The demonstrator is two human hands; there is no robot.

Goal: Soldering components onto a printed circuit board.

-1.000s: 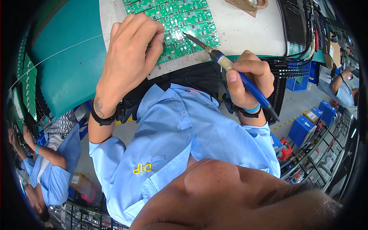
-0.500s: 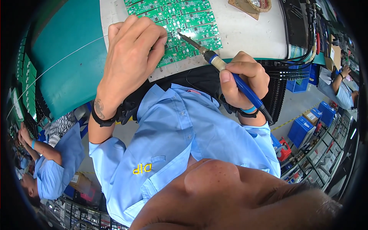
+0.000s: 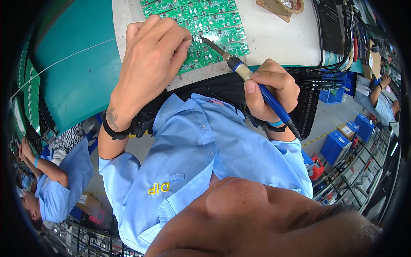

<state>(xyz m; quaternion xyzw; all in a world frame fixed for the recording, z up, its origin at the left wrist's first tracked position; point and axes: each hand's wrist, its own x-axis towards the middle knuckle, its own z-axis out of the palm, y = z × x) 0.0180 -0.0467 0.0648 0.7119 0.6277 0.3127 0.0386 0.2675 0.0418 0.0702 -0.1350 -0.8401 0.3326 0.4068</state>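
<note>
My right hand (image 3: 274, 90) grips a soldering iron (image 3: 270, 99) with a blue handle, its fingers wrapped round the grip. The iron's dark tip points up and left, onto or just over a green circuit board panel (image 3: 222, 30). Pinched in my left hand (image 3: 150, 55) is a thin silvery solder wire (image 3: 85, 56), which trails off to the left in a long curve. Its working end lies close to the iron's tip; whether the two touch is too small to tell. My left fingers cover part of the panel's left side.
The panel lies on a white sheet (image 3: 278, 38) over a green mat (image 3: 77, 81). A round container on a wooden base (image 3: 274, 9) stands at the far right, near black cables (image 3: 346, 34). Other people in blue work at both sides; more green boards (image 3: 32, 98) sit at far left.
My left hand has shifted slightly right, and the solder wire with it. My right hand and the soldering iron have barely moved.
</note>
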